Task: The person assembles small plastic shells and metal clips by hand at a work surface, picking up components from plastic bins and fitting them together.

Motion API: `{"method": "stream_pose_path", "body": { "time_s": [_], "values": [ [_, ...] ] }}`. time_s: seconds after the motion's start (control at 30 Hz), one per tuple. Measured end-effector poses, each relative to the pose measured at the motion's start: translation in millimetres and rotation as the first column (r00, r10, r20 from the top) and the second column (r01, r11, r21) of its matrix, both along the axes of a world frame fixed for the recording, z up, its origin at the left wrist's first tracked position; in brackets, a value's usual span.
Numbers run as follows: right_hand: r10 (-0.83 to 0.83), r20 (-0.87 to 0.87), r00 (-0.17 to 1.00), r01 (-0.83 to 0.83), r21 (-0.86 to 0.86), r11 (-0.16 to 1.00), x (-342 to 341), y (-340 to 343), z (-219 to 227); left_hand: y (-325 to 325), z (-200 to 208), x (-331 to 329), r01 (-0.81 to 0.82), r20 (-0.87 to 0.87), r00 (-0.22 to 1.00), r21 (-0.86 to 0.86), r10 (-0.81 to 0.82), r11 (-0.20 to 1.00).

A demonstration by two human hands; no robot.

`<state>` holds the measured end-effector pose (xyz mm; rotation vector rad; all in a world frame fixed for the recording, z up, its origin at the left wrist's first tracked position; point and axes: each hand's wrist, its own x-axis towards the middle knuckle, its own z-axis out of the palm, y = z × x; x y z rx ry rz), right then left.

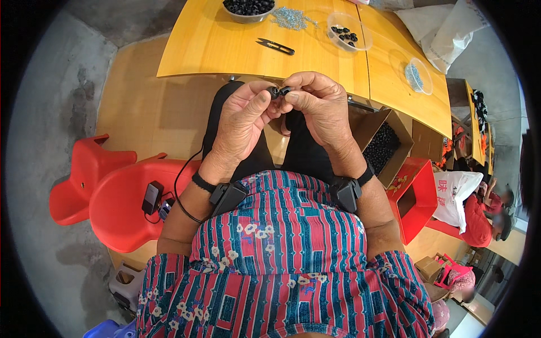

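Just in front of the table edge, my two hands meet fingertip to fingertip above my lap. My left hand pinches a small round black part between thumb and fingers. In my right hand, thumb and index finger close on another small black part. The two pieces touch or nearly touch; whether they are joined I cannot tell. Beyond them on the yellow table lie black thread snips. A clear tub there holds several similar black parts.
A bowl of black parts and a pile of clear bluish bits lie farther back. A small tub stands right. Below it sit a cardboard box of black pieces and a red box. Red chairs stand left; people sit far right.
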<state>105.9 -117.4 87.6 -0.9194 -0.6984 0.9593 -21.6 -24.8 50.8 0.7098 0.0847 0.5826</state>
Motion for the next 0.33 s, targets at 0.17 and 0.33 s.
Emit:
{"method": "stream_pose_path", "body": {
  "time_s": [0.17,0.33],
  "values": [
    [-0.006,-0.001,1.000,0.006,-0.004,1.000,1.6,0.5,-2.6,0.9,-1.3,1.0,-0.005,-0.009,1.000,0.017,0.005,1.000],
    [-0.011,-0.068,0.998,0.011,0.003,1.000,2.6,0.9,-8.0,1.5,-2.1,1.1,0.018,-0.014,1.000,0.019,-0.018,1.000]
  ]
}}
